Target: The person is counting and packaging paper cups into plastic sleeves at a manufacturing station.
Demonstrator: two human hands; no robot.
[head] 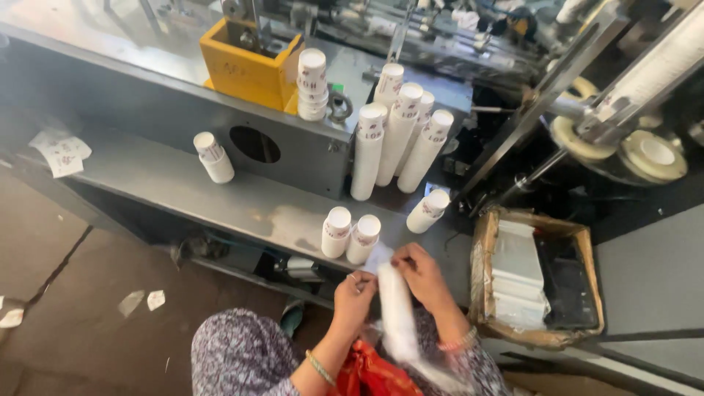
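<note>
Grey sheet-metal ledge [183, 183] runs along the front of a cup-forming machine, and short stacks of white paper cups with small printed marks stand on it: a pair of short stacks [350, 235] just beyond the hands, a lone stack [213, 156] further left beside a round hole in the panel, one tipped stack [427, 211] to the right, and tall leaning stacks [400, 139] behind. A yellow metal box [246, 66] sits on the upper deck, and an open cardboard carton [539, 275] with white and dark packets stands at the right.

The person holds a long stack of white cups sheathed in a thin clear plastic sleeve [396, 312], which rises from the lap towards the ledge edge. The left hand [353, 297] is closed around the sleeve near its upper end, fingers curled; the right hand [422, 275] pinches the top of the sleeve from the other side, fingertips bunched on the film.

Judging from this, the sleeve looks slack and slippery, so a loose pinch could let the stack slide out or buckle in the middle. The two short stacks stand very near the knuckles, so a sideways elbow or wrist could knock them off the ledge. The blurred lower end of the sleeve cannot be read clearly.
</note>
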